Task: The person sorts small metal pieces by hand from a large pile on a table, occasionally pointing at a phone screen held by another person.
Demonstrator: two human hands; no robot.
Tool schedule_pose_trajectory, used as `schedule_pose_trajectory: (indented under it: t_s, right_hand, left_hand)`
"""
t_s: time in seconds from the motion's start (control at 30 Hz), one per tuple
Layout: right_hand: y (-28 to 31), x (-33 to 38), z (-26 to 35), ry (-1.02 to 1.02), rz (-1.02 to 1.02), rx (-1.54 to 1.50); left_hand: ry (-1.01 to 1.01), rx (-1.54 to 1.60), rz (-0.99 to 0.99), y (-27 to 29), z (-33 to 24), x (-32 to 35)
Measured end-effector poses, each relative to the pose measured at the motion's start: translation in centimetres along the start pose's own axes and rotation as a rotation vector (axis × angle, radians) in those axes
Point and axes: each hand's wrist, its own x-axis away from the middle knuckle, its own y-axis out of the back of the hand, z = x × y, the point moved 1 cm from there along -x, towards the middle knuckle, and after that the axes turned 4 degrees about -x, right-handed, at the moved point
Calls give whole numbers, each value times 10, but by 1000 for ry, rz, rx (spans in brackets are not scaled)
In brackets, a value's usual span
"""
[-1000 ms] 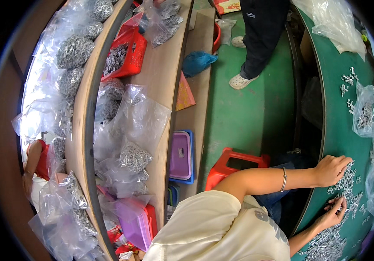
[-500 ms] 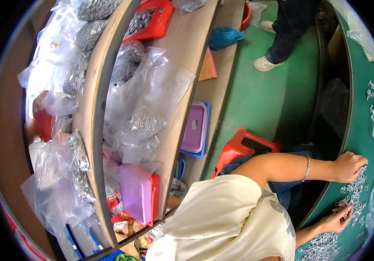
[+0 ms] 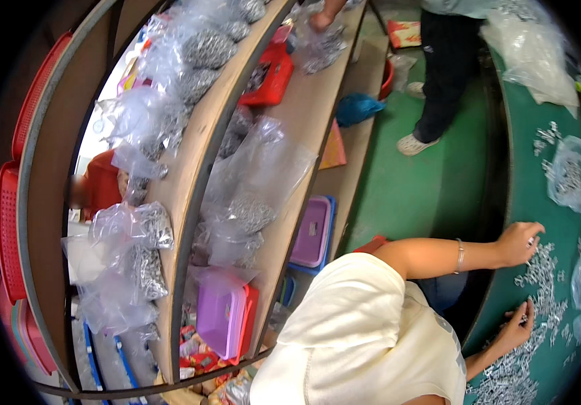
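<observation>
My left hand [image 3: 519, 244], its wrist in a thin bracelet, is over the green table near its edge. Its fingertips pinch around a glinting small silvery metal piece [image 3: 531, 241]. Closer to me, my right hand [image 3: 517, 329] rests by the loose pile, fingers curled, with a bit of silvery metal showing between them. Many small silvery metal pieces [image 3: 544, 270] are strewn in a band beside both hands, and a denser heap [image 3: 510, 378] lies by my right forearm. Their exact kind is too small to tell.
Clear plastic bags [image 3: 571, 172] of metal pieces lie along the table. Wooden shelves [image 3: 189, 182] hold bagged parts, a red basket [image 3: 273, 74] and purple trays [image 3: 219, 317]. A person in dark trousers [image 3: 449, 74] stands across the green floor; another's hand [image 3: 321, 20] touches a shelf bag.
The whole view has shifted. My left hand has drawn off the loose pieces, a metal glint now at its fingertips; my right stays by the pile. Another person's hand has appeared at the upper shelf.
</observation>
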Motion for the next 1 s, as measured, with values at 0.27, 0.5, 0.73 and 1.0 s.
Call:
schedule_pose_trajectory:
  t_s: [0.27, 0.5, 0.73, 1.0]
  right_hand:
    - [-1, -7, -4, 67, -41, 43]
    - [6, -2, 17, 55, -79, 127]
    - [29, -8, 9, 32, -174, 265]
    - [8, -26, 31, 272, -223, 517]
  left_hand:
    - [-42, -36, -26, 7, -3, -6]
    - [-21, -58, 17, 2, -1, -5]
    - [-43, -89, 94, 4, -9, -5]
    - [-122, -292, 528, 10, -31, 2]
